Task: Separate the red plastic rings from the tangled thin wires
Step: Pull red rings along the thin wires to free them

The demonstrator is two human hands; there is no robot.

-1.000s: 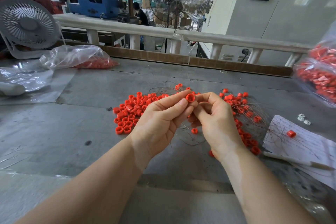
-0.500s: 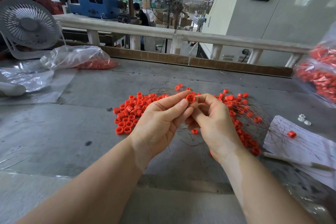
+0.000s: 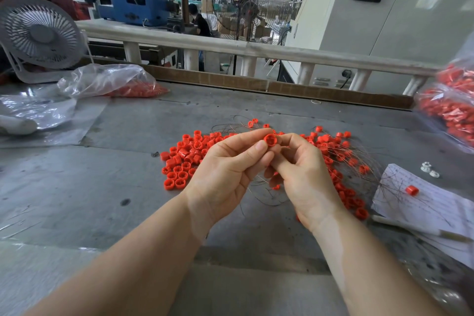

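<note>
Head view. We have one red plastic ring (image 3: 270, 140) raised off the grey table (image 3: 107, 177), pinched at the tips of both hands. The left hand (image 3: 225, 172) closes thumb and forefinger on its left side; the right hand (image 3: 305, 177) has its fingers curled in, the tips meeting the ring from the right and below. Whether a wire runs through this ring we cannot tell; dark strands of thin wire (image 3: 259, 194) hang just below the fingers.

Beyond the left fingertips lies a heap of loose rings (image 3: 184, 159), apparently already freed. Beyond and beside the right fingers lie wired rings (image 3: 341, 161), strands fanning toward a printed paper sheet (image 3: 423, 202).

Step in hand, by our judgement: stripping this single ring from its wire. Next move calls for a steady pull apart, the right fingers drawing the wire, then dropping the ring on the heap.
</note>
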